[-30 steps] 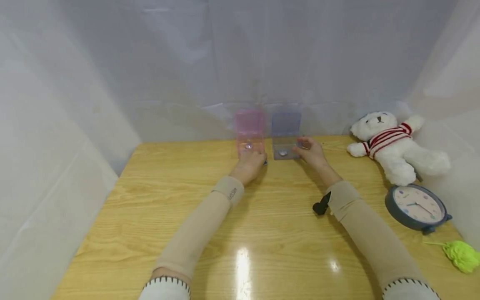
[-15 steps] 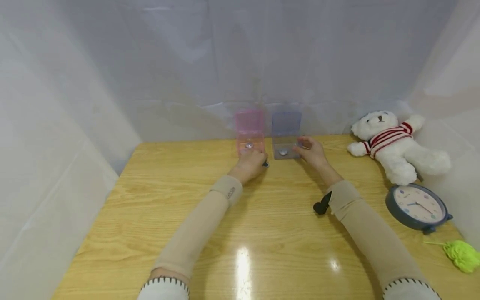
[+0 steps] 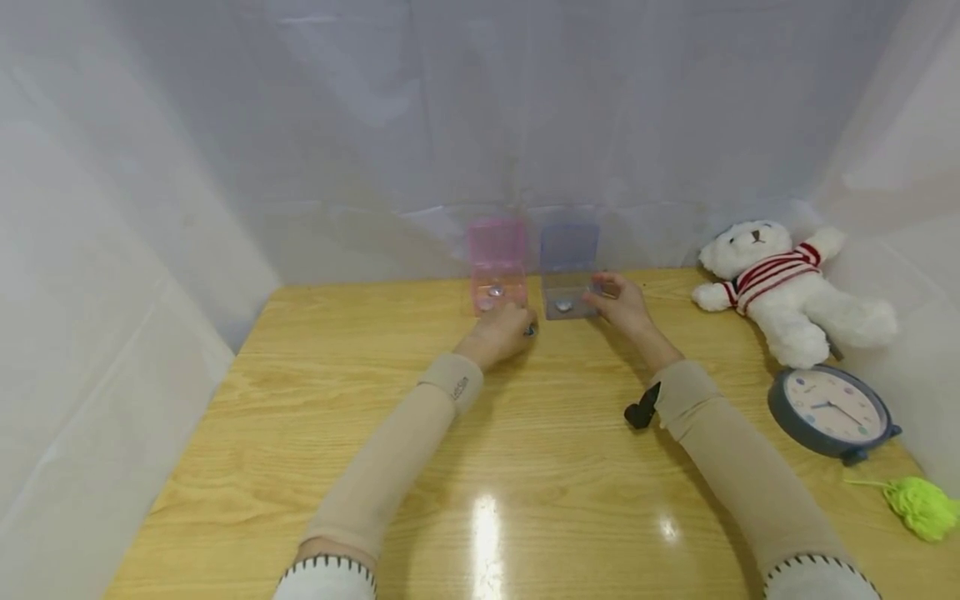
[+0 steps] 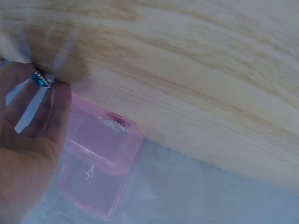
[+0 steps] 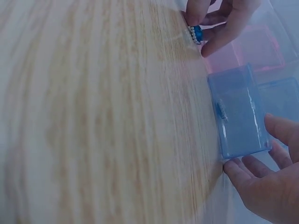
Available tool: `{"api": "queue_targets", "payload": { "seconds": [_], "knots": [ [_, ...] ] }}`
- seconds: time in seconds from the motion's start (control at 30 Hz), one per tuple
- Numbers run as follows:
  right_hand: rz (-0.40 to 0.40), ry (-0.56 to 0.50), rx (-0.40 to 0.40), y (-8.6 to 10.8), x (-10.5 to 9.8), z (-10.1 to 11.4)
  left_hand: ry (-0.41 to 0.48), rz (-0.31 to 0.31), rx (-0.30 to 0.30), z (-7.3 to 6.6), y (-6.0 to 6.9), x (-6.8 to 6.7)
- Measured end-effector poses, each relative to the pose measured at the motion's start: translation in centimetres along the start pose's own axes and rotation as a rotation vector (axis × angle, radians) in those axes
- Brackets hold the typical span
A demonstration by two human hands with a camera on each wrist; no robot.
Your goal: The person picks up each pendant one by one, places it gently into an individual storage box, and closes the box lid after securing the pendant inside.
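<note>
My left hand (image 3: 498,333) pinches a ring (image 4: 41,79) with a blue stone and a row of small clear stones, between thumb and fingertips. It is just in front of an open pink plastic box (image 4: 100,135), low over the table. A small silvery, sparkling piece (image 3: 496,292) lies in that box. To its right stands an open blue see-through box (image 5: 238,112), holding another silvery piece (image 3: 563,305). My right hand (image 5: 268,182) holds the blue box at its right end, thumb at the front corner and a fingertip by the back corner.
A white teddy bear (image 3: 780,283) in a striped jumper lies at the back right. Before it are a blue-rimmed clock (image 3: 832,408) and a lime-green yarn ball (image 3: 922,508). A pale curtain (image 3: 375,167) hangs right behind the boxes. The wooden table (image 3: 300,417) carries everything.
My left hand has drawn slightly back from the pink box toward me, still pinching the ring, and shows more of the box's inside. My right hand stays at the blue box.
</note>
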State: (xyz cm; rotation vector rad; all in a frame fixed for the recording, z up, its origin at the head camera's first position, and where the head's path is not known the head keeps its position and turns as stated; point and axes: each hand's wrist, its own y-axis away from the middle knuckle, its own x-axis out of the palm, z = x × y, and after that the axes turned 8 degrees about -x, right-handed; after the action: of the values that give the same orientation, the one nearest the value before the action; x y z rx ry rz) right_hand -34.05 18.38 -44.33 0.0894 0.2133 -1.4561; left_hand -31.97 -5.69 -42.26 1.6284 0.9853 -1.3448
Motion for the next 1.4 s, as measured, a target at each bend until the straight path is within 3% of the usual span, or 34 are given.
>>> {"api": "queue_targets", "payload": {
  "seconds": [0.2,0.47,0.67,0.8,1.0,1.4],
  "knots": [
    [0.014,-0.004,0.028,1.3,0.1,2.8,0.031,0.02,-0.007,-0.1,-0.1,0.0],
    [0.02,0.027,0.034,1.3,0.0,2.8,0.033,0.024,-0.01,-0.2,-0.1,0.0],
    [0.009,0.02,0.024,0.3,0.1,0.7,0.052,0.006,-0.015,-0.2,0.1,0.0],
    [-0.009,0.048,-0.02,-0.2,0.1,-0.6,0.09,-0.029,-0.006,-0.3,0.2,-0.7],
    [-0.019,0.06,-0.032,-0.3,0.1,-0.7,0.162,-0.099,0.028,-1.0,0.3,-2.3],
    [-0.057,0.064,-0.041,-0.2,0.5,-0.7,0.106,-0.155,0.051,-2.9,-1.2,-4.2]
  ]
}}
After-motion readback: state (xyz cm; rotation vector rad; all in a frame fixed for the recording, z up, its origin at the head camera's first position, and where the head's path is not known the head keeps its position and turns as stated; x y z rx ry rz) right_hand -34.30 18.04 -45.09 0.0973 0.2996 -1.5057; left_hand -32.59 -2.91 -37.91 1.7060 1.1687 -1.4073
